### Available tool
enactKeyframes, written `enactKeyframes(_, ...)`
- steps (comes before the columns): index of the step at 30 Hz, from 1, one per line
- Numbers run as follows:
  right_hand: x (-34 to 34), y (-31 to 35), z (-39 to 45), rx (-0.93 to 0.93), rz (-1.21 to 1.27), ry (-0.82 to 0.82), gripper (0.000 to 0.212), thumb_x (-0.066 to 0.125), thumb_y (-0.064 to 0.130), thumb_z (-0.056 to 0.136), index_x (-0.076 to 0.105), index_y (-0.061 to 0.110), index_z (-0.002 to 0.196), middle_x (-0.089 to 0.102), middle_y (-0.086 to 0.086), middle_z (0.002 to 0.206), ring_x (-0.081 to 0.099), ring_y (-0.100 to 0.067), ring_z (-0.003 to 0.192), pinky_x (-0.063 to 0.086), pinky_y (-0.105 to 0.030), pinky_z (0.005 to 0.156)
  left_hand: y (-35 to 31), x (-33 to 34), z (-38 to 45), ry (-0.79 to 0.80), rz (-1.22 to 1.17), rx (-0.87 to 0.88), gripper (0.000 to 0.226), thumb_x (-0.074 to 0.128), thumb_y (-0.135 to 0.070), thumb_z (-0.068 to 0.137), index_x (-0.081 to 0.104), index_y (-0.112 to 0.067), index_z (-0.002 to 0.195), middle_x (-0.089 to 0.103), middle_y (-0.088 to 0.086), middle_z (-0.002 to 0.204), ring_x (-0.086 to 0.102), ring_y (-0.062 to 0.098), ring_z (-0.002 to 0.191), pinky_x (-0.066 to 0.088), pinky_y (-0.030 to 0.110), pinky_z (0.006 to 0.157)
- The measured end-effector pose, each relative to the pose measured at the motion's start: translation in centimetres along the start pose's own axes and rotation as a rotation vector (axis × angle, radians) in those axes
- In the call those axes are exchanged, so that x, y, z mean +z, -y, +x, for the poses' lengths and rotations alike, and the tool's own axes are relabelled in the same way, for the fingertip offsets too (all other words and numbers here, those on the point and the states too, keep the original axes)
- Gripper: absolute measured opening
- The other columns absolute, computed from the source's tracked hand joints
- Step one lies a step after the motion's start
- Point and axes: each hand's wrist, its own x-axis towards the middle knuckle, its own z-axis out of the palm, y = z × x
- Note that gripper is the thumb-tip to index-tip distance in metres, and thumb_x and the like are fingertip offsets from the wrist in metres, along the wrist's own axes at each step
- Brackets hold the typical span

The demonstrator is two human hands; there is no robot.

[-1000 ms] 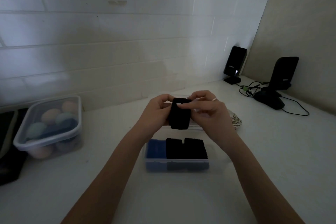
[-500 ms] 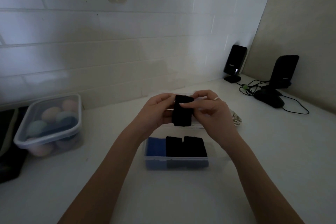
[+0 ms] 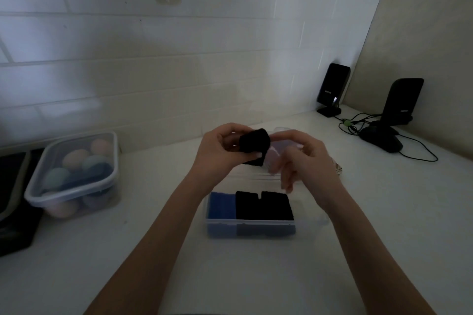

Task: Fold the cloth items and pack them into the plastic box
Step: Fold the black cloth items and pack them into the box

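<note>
Now my left hand (image 3: pixel 217 153) pinches the black cloth (image 3: pixel 254 146) at twelve o'clock above the plastic box (image 3: pixel 250 229); my blurred right hand (image 3: pixel 304 163) hangs loosely curled, holding nothing.

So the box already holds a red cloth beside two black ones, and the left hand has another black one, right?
Not quite: in the head view the cloth beside the two black ones in the box is blue, not red. The left hand does hold another black cloth.
</note>
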Motion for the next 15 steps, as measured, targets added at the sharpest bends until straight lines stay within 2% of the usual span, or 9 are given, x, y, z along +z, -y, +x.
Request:
enactKeyframes(2, 0.7, 0.1, -0.2, 0.080, 0.037, 0.073, 0.031, 0.039, 0.000, 0.092, 0.062, 0.011, 0.109, 0.066, -0.014, 0.056, 0.057, -0.024, 0.037, 0.042, -0.023, 0.034, -0.1, -0.1, 0.0, 0.007, 0.001, 0.031, 0.044, 0.076, 0.014, 0.060, 0.066, -0.022, 0.083, 0.073, -0.015, 0.076, 0.068, 0.002, 0.080, 0.056, 0.021, 0.075)
enactKeyframes(4, 1.2, 0.2, -0.2, 0.140, 0.074, 0.086, 0.023, 0.042, 0.019, 0.097, 0.060, 0.014, 0.110, 0.070, -0.020, 0.070, 0.066, -0.030, 0.051, 0.045, -0.026, 0.038, -0.3, -0.1, -0.2, 0.061, 0.012, 0.062, 0.043, 0.077, 0.012, 0.061, 0.067, -0.021, 0.087, 0.074, -0.013, 0.082, 0.068, 0.006, 0.085, 0.055, 0.023, 0.079)
enactKeyframes(6, 1.3, 0.3, 0.0, 0.202, 0.119, 0.082, 0.029, 0.042, 0.034, 0.097, 0.061, 0.015, 0.109, 0.072, -0.023, 0.084, 0.070, -0.035, 0.065, 0.048, -0.028, 0.042, -0.6, 0.0, -0.4, 0.122, 0.001, 0.081, 0.042, 0.075, 0.013, 0.063, 0.066, -0.019, 0.089, 0.074, -0.010, 0.086, 0.068, 0.009, 0.090, 0.053, 0.021, 0.082)
enactKeyframes(8, 1.1, 0.2, 0.2, 0.263, 0.193, 0.072, 0.037, 0.039, 0.043, 0.096, 0.063, 0.016, 0.106, 0.074, -0.018, 0.089, 0.072, -0.032, 0.071, 0.050, -0.026, 0.042, -0.7, 0.1, -0.5, 0.178, -0.021, 0.079, 0.042, 0.072, 0.016, 0.065, 0.065, -0.017, 0.090, 0.074, -0.009, 0.088, 0.068, 0.009, 0.092, 0.051, 0.018, 0.082)
enactKeyframes(11, 0.6, 0.2, 0.2, 0.317, 0.230, 0.079, 0.038, 0.044, 0.042, 0.094, 0.065, 0.012, 0.106, 0.071, -0.012, 0.089, 0.068, -0.020, 0.071, 0.050, -0.023, 0.046, -0.7, 0.2, -0.7, 0.264, -0.022, 0.068, 0.045, 0.065, 0.023, 0.066, 0.065, -0.014, 0.091, 0.074, -0.007, 0.089, 0.067, 0.010, 0.096, 0.050, 0.020, 0.085)
enactKeyframes(13, 0.5, 0.0, 0.1, 0.304, 0.210, 0.098, 0.031, 0.053, 0.032, 0.092, 0.061, 0.008, 0.109, 0.065, -0.008, 0.089, 0.062, -0.013, 0.069, 0.049, -0.022, 0.050, -0.6, 0.2, -0.8, 0.304, -0.007, 0.054, 0.051, 0.056, 0.030, 0.066, 0.065, -0.013, 0.090, 0.074, -0.006, 0.089, 0.067, 0.011, 0.099, 0.049, 0.020, 0.088)
enactKeyframes(15, 0.3, 0.0, -0.1, 0.278, 0.204, 0.110, 0.021, 0.059, 0.026, 0.089, 0.060, 0.011, 0.104, 0.062, -0.004, 0.085, 0.059, -0.010, 0.065, 0.048, -0.022, 0.049, -0.5, 0.2, -0.8, 0.312, -0.002, 0.030, 0.055, 0.045, 0.034, 0.064, 0.064, -0.013, 0.086, 0.075, -0.007, 0.084, 0.067, 0.009, 0.096, 0.049, 0.018, 0.086)
